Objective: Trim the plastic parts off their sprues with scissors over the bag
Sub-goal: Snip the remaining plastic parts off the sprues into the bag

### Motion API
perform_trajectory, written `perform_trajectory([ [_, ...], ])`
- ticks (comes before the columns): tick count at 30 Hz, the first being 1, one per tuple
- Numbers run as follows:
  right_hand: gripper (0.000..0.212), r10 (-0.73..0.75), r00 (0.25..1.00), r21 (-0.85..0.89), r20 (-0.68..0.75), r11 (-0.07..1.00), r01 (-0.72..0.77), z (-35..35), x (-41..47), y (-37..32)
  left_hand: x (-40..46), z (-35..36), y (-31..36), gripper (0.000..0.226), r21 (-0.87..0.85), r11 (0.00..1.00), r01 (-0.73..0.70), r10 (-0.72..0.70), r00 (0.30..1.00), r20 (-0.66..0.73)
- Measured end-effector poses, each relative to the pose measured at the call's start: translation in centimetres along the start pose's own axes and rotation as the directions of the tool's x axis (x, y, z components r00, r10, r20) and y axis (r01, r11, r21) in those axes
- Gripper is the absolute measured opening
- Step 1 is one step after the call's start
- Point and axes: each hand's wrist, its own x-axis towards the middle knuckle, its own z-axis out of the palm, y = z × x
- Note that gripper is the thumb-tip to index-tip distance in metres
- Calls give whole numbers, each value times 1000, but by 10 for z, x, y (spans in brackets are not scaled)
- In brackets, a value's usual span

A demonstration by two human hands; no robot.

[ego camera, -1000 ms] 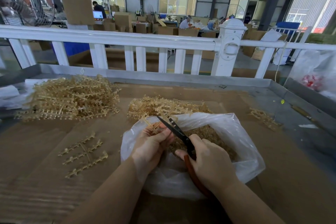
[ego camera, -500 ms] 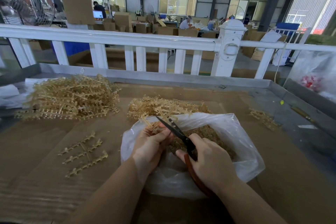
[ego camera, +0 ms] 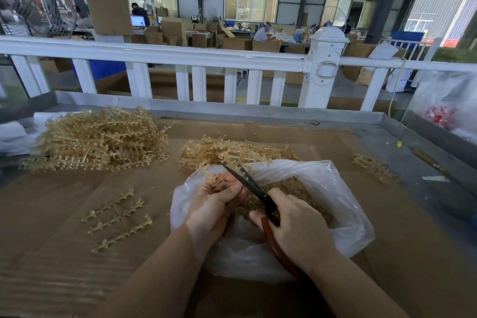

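My left hand (ego camera: 210,205) grips a tan plastic sprue (ego camera: 211,177) over the open mouth of a clear plastic bag (ego camera: 343,204). My right hand (ego camera: 296,230) holds scissors (ego camera: 251,186) with black blades and red-brown handles. The blades point up and left and lie against the sprue just above my left fingers. Loose trimmed tan parts (ego camera: 291,188) fill the bottom of the bag. The bag lies on a cardboard-covered table (ego camera: 64,253).
A large heap of tan sprues (ego camera: 98,139) lies at the left, a smaller heap (ego camera: 232,150) just behind the bag. One sprue (ego camera: 118,217) lies flat left of the bag, another (ego camera: 371,165) at the right. A white railing (ego camera: 232,55) runs behind the table's metal rim.
The scissors and both hands have stayed almost in place over the bag; the blades have shifted only slightly against the sprue.
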Motion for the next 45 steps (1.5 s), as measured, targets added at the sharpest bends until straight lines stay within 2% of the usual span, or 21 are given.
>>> perform_trajectory([
  [10,37,-3,1000,-23,-3,1000,3,3,3,-1,1,4,0,26,8,1000,1,-1,1000,-9],
  [13,36,-14,1000,-45,-18,999,13,5,3,0,1,4,0,15,22,1000,10,-10,1000,-6],
  [23,33,-63,996,-101,-57,993,57,4,5,1,3,2,-1,20,30,1000,0,0,1000,-3],
  [26,33,-66,996,-93,-65,994,60,4,4,1,2,2,1,14,26,1000,15,-16,1000,17],
  [27,34,-60,997,-84,-54,995,55,4,3,1,2,2,1,22,30,999,24,-24,1000,18],
  [29,37,-50,998,-67,-37,997,47,5,3,1,3,1,2,30,21,999,39,-39,999,-16],
  [33,41,-25,1000,-55,-17,998,24,5,1,2,3,1,3,25,-39,999,17,-19,999,-51],
  [38,37,-33,998,-5,-47,999,33,3,-1,2,5,1,1,9,-35,999,13,-14,999,-39],
  [43,32,-27,998,1,-59,1000,27,2,-2,0,5,0,2,7,31,999,33,-34,999,32],
  [45,30,-25,999,4,-48,1000,25,3,-1,-1,4,-2,2,16,52,997,55,-57,997,50],
])
